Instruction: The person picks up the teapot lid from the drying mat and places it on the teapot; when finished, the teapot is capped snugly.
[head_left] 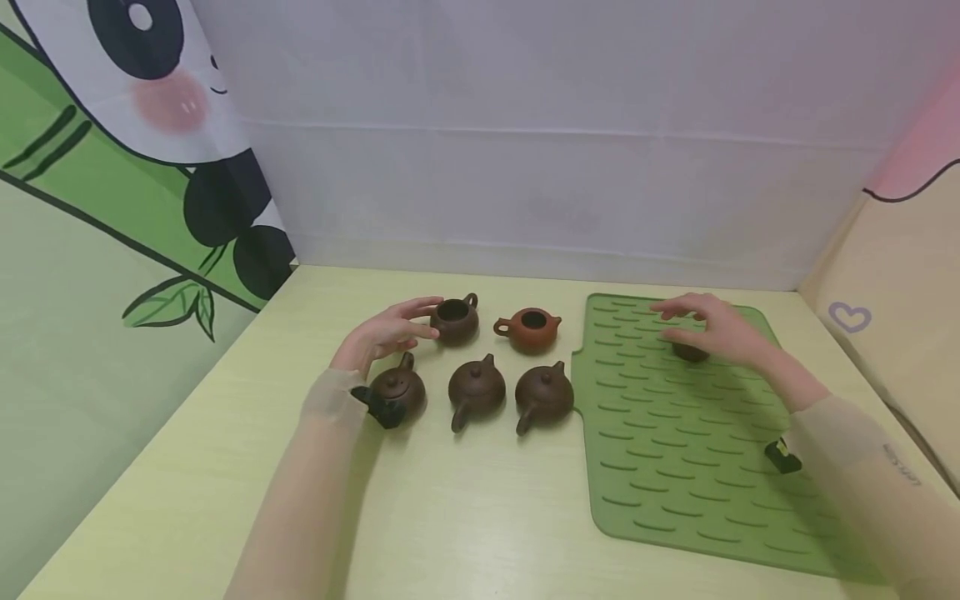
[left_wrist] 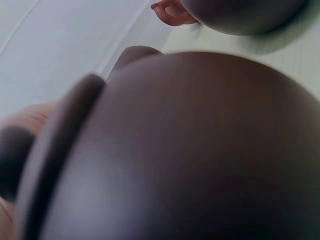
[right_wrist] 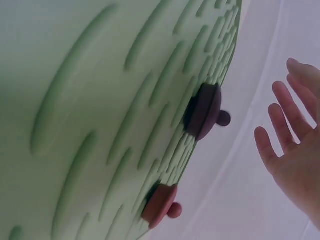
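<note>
Where the dark pot (head_left: pixel 456 330) stands: upright on the tabletop (head_left: pixel 450 508), toward its far edge, just beside the left hand (head_left: pixel 386 333).
Dark pot's look: dark brown, round-bellied, lidless, its black inside showing, loop handle (head_left: pixel 471 299) angled to the far right.
Left hand's grip: spread, thumb and fingers apart at the pot's left side; whether they touch it, I cannot tell.
Lidded pots (head_left: pixel 480 395): three in a row on the near side, brown, the leftmost partly behind a black wrist device (head_left: pixel 384 410).
Left wrist view: one lidded pot fills most of it and covers much of the hand.
Red pot (head_left: pixel 532 337): right of the dark one, also lidless, its handle to the left.
Right hand (head_left: pixel 716 329): over the green mat (head_left: pixel 645 467), grip loosely spread.
Dark lid (right_wrist: pixel 202 114) and red lid (right_wrist: pixel 160 206): both rest on the mat in the right wrist view, apart from the hand; the head view shows just a dark part beneath it.
</note>
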